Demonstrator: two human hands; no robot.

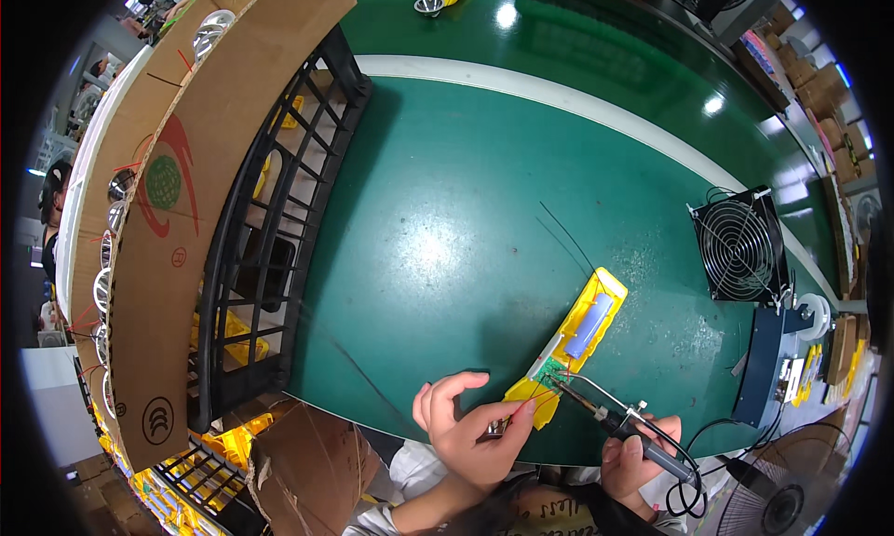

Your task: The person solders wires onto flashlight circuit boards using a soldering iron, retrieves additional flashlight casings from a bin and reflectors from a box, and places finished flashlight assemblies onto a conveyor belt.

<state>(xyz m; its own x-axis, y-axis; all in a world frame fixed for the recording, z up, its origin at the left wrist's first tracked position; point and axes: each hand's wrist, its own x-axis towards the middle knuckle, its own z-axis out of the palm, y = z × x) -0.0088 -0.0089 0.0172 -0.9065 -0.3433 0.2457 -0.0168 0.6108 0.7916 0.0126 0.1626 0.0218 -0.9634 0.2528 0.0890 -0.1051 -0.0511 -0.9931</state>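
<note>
- I see an open yellow case [608, 280] at four o'clock, upper end toward one.
- Blue battery [589, 325] inside; green circuit board [554, 367] toward seven.
- Soldering iron [615, 424], tip by the board, aimed at ten.

Wide free lane over green mat [456, 173] between black crate [216, 331] at left and black fan [738, 245] at right. Near edge, right of centre: yellow casing [577, 358], soldering iron [615, 424] block way.

Sq. blk fan [738, 247] at R; blk crate [216, 331], cardbd box [154, 303] L
</note>
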